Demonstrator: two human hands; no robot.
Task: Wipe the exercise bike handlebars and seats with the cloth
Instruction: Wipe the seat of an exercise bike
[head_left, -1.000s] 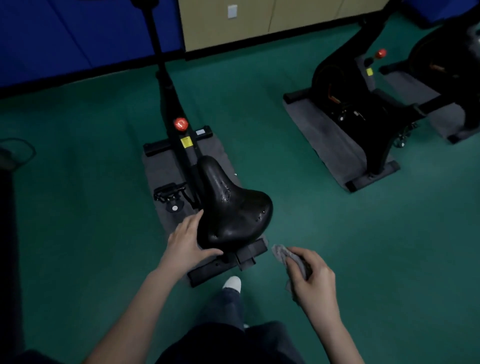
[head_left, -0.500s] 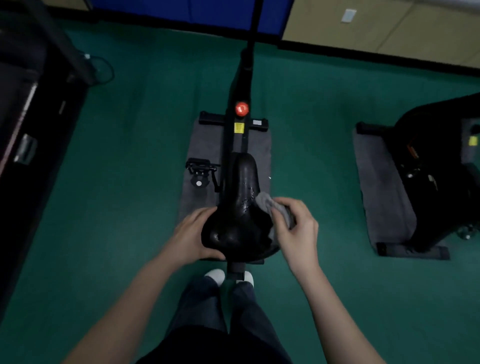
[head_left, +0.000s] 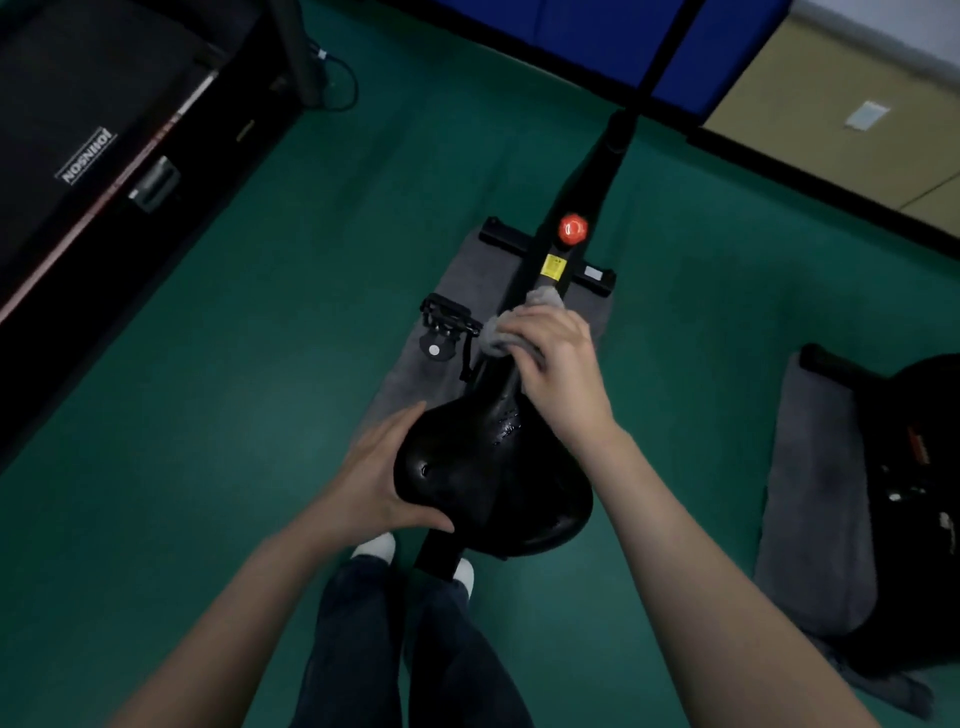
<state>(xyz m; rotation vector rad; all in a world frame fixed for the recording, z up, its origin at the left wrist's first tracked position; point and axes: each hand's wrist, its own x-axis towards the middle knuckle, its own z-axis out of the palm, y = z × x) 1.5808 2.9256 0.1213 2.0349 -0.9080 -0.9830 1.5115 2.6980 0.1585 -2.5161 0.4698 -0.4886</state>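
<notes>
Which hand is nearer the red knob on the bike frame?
Right. The right hand, gripping the cloth at the nose of the seat, is just short of the red knob. The left hand holds the seat's wide rear, farther back.

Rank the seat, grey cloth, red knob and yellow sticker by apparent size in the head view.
1. seat
2. cloth, partly hidden under the right hand
3. red knob and yellow sticker: about alike, farther away, unranked

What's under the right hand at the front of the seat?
A bunched gray cloth, gripped by the right hand and pressed on the narrow nose of the seat. Cloth and hand cover the nose itself, so its surface there cannot be seen.
</notes>
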